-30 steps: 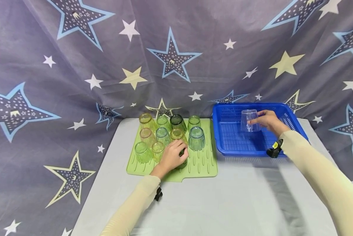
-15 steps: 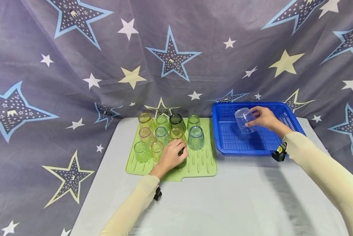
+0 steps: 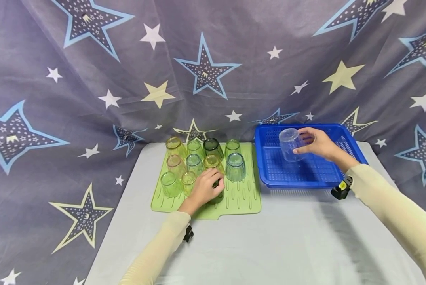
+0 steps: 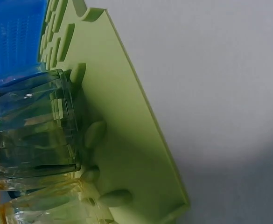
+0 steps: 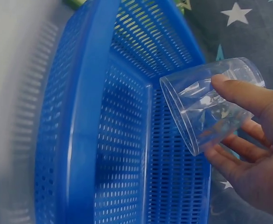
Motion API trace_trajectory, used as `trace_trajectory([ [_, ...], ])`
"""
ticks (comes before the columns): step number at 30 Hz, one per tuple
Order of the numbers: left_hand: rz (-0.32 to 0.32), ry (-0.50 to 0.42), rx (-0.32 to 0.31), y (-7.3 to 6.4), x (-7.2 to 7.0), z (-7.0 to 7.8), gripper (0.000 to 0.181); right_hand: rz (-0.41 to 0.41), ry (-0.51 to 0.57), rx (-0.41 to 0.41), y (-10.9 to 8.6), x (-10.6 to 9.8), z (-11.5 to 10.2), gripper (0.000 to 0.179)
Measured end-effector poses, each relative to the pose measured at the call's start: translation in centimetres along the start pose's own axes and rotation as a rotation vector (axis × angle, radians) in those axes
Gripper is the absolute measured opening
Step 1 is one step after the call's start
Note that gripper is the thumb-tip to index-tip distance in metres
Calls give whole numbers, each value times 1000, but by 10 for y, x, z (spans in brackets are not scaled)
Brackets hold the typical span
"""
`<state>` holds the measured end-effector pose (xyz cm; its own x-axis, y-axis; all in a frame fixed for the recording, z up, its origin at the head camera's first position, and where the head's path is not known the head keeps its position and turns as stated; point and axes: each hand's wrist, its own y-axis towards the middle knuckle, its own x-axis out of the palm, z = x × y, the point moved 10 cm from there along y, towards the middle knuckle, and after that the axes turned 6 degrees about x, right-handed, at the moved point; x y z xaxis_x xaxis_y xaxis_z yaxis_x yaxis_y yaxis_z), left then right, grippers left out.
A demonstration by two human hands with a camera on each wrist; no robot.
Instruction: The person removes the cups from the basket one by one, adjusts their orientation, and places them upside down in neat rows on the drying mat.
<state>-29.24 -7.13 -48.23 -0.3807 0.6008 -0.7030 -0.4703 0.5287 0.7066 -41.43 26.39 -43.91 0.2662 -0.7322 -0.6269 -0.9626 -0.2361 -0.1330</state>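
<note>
My right hand (image 3: pixel 318 145) grips a clear cup (image 3: pixel 290 145) above the blue basket (image 3: pixel 298 184), thumb on one side and fingers on the other. In the right wrist view the cup (image 5: pixel 211 100) is tilted, its wide rim toward the basket. On the green drying mat (image 3: pixel 243 200), my left hand (image 3: pixel 206 186) has its fingers curled round a dark green glass (image 3: pixel 218 198), which is mostly hidden in the head view. The left wrist view shows this glass (image 4: pixel 33 135) standing on the mat, beside a yellow glass (image 4: pixel 52 205).
Several coloured glasses stand in rows on the mat, among them a blue glass (image 3: pixel 236 168) at the right and a light green glass (image 3: pixel 170 184) at the left. A grey cloth covers the table (image 3: pixel 263 249). A star-patterned curtain (image 3: pixel 252 79) hangs behind.
The clear cup in my right hand has moved a little left and up and has turned, leaning more and then less. My left hand keeps its place on the dark green glass.
</note>
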Motion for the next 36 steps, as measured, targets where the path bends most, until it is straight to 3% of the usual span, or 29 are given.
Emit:
trace_trajectory([
  [6, -16, -39, 39, 0, -2, -3, 8, 9, 56, -34, -2, -4, -10, 78],
  [16, -54, -58, 122, -4, -8, -3, 13, 11, 117, 1, -6, -9, -11, 80],
  [27, -90, -88, 92, -4, -9, -3, 12, 17, 180, 12, -13, -6, -16, 78],
  [36, -101, -94, 9, -8, -3, -8, 11, 8, 229, -19, -19, 0, -18, 78],
])
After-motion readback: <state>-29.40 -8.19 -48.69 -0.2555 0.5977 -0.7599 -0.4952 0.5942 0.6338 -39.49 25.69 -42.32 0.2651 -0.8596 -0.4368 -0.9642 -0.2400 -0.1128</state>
